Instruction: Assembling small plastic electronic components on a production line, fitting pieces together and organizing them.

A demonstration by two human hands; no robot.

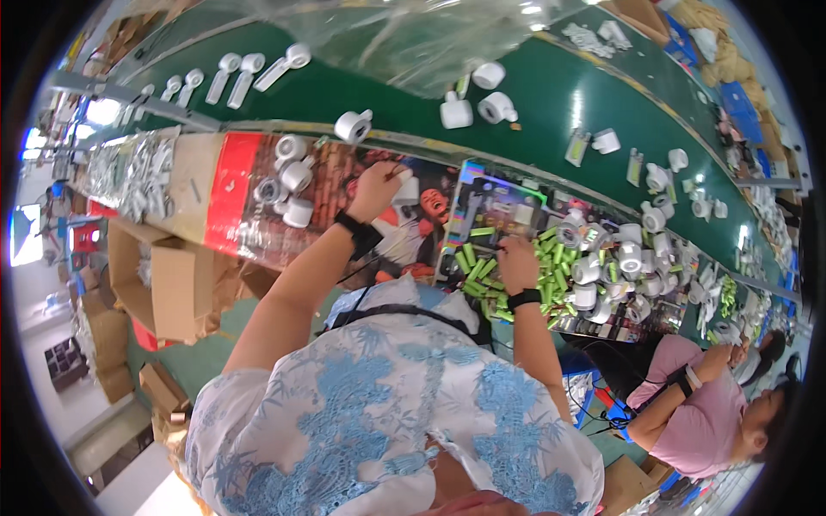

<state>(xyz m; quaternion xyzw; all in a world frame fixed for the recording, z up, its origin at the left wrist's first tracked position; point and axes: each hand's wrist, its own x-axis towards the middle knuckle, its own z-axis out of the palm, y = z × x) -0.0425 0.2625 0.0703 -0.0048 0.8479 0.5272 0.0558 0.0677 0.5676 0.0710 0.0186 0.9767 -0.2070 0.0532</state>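
Note:
My left hand (376, 191) is closed on a white plastic part (405, 190) over the picture-covered worktop; fingers partly hide the part. To its left stand several white round-headed devices (295, 176), short cups with a stubby neck. My right hand (519, 265) rests at the left edge of a heap of small green cylinders (551, 279), which look like battery cells. Its fingers are curled together, and what they hold, if anything, is hidden. More white devices (631, 256) lie heaped just right of the green cylinders.
A green conveyor belt (387, 99) runs along the far side, carrying scattered white devices (496, 107) and clear plastic film (404, 39). Bagged parts (133, 176) lie at the left end of the worktop. An open cardboard box (182, 292) stands below left. A co-worker in pink (688, 413) sits at right.

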